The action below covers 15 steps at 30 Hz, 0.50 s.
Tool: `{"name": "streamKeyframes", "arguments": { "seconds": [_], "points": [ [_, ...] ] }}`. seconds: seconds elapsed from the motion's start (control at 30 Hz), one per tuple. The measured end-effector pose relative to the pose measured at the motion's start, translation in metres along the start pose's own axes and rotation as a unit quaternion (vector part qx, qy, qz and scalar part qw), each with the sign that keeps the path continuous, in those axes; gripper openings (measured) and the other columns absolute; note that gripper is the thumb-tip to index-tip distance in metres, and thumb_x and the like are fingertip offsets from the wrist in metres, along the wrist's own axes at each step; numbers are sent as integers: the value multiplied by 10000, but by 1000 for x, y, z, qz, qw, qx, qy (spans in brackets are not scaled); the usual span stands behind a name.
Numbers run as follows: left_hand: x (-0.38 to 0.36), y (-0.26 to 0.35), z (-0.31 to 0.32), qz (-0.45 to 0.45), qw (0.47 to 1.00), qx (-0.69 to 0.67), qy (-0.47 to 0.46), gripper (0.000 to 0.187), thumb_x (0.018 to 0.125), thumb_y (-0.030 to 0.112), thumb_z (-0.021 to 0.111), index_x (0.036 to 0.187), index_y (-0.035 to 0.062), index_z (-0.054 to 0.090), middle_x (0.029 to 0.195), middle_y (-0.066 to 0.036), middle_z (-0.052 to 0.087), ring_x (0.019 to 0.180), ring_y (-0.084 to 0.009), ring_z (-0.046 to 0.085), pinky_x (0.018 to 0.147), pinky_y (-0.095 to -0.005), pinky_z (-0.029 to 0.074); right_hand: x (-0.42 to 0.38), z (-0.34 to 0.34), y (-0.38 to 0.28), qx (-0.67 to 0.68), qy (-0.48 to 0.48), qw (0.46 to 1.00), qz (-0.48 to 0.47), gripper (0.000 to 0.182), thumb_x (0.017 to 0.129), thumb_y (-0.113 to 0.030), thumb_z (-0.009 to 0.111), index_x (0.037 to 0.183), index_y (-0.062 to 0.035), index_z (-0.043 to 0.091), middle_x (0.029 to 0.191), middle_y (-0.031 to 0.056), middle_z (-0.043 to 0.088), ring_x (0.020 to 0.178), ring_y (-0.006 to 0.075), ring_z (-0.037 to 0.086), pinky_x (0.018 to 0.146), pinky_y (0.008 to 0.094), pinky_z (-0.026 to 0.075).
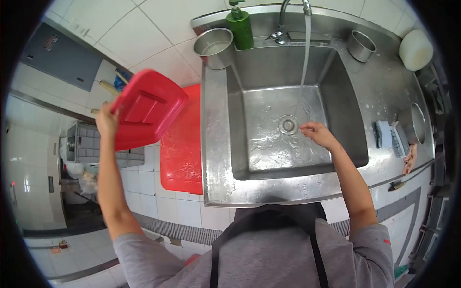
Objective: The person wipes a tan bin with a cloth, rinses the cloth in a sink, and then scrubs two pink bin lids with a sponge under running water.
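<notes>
My left hand (pixel 106 120) is closed on the edge of a red plastic lid (pixel 149 103), which it holds up and tilted to the left of the sink. Below and beside the lid, a red plastic bin (pixel 180 165) with a wet top stands against the sink's left side. Over the stainless steel sink (pixel 269 153), near the drain (pixel 288 125), hangs my right hand (pixel 317 134). Its fingers are loosely bent and apart, with nothing visible in them. Water runs from the faucet (pixel 307 9) into the wet basin.
A metal pot (pixel 216 50) and a green pump bottle (pixel 240 29) stand at the back left. On the right counter are a small metal pot (pixel 361 46), a whitish container (pixel 416 50), a blue sponge (pixel 383 134), a brush (pixel 398 137) and another metal pot (pixel 412 124).
</notes>
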<state>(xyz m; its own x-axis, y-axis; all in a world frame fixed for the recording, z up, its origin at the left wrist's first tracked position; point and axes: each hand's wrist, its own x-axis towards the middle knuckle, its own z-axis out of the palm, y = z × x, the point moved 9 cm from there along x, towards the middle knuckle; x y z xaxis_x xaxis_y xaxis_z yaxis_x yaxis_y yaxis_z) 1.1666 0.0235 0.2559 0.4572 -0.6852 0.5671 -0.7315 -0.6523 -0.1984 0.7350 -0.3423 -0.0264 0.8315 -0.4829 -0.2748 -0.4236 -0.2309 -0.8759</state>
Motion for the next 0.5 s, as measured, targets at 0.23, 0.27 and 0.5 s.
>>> {"name": "streamKeyframes", "arguments": {
  "seconds": [0.23, 0.27, 0.5],
  "points": [
    [-247, 73, 142, -6, 982, -146, -121, 631, 547, -80, 547, 1150, 103, 511, 979, -154, 515, 930, -335, 476, 806, -399, 391, -95, -42, 7, -40, 127, 989, 60, 185, 794, -122, 586, 959, -44, 618, 863, 91, 636, 742, 145, 596, 685, 253, 471],
    [-271, 87, 148, 15, 978, -156, -135, 648, 542, -88, 539, 1161, 94, 485, 981, -160, 513, 933, -345, 470, 821, -407, 381, -105, -46, 11, -46, 143, 986, 73, 185, 792, -120, 584, 959, -48, 619, 867, 95, 635, 747, 151, 598, 695, 259, 472],
    [-380, 83, 234, 60, 939, -185, -282, 513, 736, 144, 541, 1220, 54, 394, 1123, -184, 482, 1018, -350, 469, 795, -403, 429, -178, -84, 15, -57, 306, 950, 18, 159, 772, -95, 579, 906, -20, 620, 826, 119, 617, 731, 221, 592, 665, 289, 477]
  ]
}}
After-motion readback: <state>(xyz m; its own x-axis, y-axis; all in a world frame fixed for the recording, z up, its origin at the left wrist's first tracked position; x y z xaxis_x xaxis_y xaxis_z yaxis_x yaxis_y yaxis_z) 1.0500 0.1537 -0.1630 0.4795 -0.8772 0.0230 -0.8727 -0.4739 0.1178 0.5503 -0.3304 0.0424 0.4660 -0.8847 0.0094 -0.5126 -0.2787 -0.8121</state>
